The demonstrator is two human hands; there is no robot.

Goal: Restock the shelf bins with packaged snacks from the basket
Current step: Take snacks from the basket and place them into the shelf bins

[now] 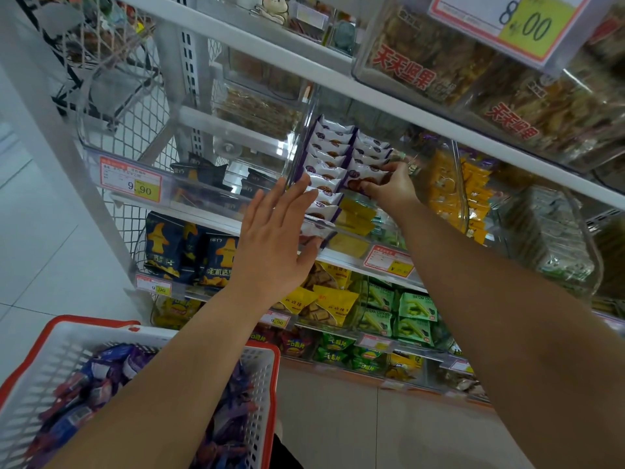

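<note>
A clear shelf bin (297, 154) at chest height holds two rows of white-and-purple cookie packets (329, 154). My right hand (392, 187) reaches into the bin's right row and pinches one packet (365, 182) at the front of that row. My left hand (277, 238) is flat with straight fingers, pressed against the bin's front left corner and the front packets. Below, at the lower left, a white basket with a red rim (267, 374) holds several purple and blue snack packets (111, 363).
To the left is a bin of dark packets (206, 174), to the right a bin of yellow packets (453, 184). Nut bins (439, 52) hang overhead beside a price sign (507, 22). Lower shelves carry blue chip bags (189, 252) and green cookie packs (399, 313).
</note>
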